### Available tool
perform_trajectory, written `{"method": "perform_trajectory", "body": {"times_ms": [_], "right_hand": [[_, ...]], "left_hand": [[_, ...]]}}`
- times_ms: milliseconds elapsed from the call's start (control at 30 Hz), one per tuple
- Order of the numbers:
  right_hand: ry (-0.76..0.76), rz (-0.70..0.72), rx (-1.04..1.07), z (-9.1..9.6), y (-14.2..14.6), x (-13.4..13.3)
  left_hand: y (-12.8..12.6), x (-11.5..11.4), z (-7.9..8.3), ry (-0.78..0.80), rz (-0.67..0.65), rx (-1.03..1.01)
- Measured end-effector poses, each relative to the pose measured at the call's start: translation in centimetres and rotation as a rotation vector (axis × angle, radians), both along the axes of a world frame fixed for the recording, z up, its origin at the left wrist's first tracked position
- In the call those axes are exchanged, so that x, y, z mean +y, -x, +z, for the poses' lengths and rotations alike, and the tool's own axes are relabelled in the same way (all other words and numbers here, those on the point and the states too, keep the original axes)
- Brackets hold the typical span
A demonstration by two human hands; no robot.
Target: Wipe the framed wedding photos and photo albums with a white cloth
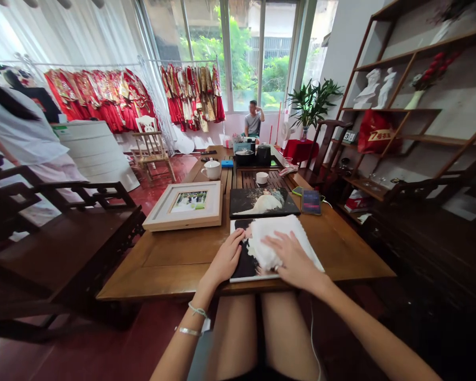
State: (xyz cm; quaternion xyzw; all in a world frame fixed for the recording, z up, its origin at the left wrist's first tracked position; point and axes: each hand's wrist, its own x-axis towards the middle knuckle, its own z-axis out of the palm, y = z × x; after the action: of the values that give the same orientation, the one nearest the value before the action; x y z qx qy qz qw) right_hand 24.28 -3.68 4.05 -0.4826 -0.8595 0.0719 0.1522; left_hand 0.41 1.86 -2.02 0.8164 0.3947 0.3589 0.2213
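A picture panel (241, 264) with a dark printed surface and white edges lies flat on the table in front of me. My left hand (228, 255) rests on its left side, fingers stretched out and lying flat. A white, soft-looking cloth (299, 233) covers much of the panel's right side. On that cloth lies my right hand (289, 256), its fingers spread and slightly blurred. Just beyond is a second dark picture panel (264, 203), showing a figure in a pale gown. The printed image under the cloth is mostly hidden.
A framed photo (186, 206) lies on the wooden table (174, 259) at left. Behind stand a white cup (211, 169), a small bowl (262, 178) and a kettle (264, 153). A phone (311, 202) lies at right. A person (253, 121) sits by the window.
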Motion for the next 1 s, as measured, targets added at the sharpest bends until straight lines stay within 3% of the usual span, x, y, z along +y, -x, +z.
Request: {"method": "perform_trajectory", "body": {"times_ms": [100,200,300,500,633,767,1000], "right_hand": [[0.0,0.147,-0.022,-0.2,2.0,-4.8],[0.016,0.173,-0.004,0.0,2.5,-6.0],[0.022,0.102,0.022,0.2,1.4,-3.2],[-0.017,-0.225,0.014,0.3,-3.1,5.7],[-0.019,-0.304,0.006,0.2,-4.5,7.7],[-0.015,-0.263,-0.023,-0.1,-1.9,4.8],[-0.111,0.003,-0.104,0.0,5.0,-5.3]], "left_hand": [[0.0,0.0,0.0,0.003,-0.008,-0.008],[0.1,0.0,0.0,0.013,-0.013,-0.005],[0.1,0.0,0.1,0.011,-0.014,0.004],[0.1,0.1,0.1,0.027,0.0,0.016],[0.0,0.2,-0.1,0.025,0.013,0.005],[0.0,0.1,-0.1,0.019,0.02,0.001],[-0.1,-0.3,0.7,0.021,0.01,0.013]]}}
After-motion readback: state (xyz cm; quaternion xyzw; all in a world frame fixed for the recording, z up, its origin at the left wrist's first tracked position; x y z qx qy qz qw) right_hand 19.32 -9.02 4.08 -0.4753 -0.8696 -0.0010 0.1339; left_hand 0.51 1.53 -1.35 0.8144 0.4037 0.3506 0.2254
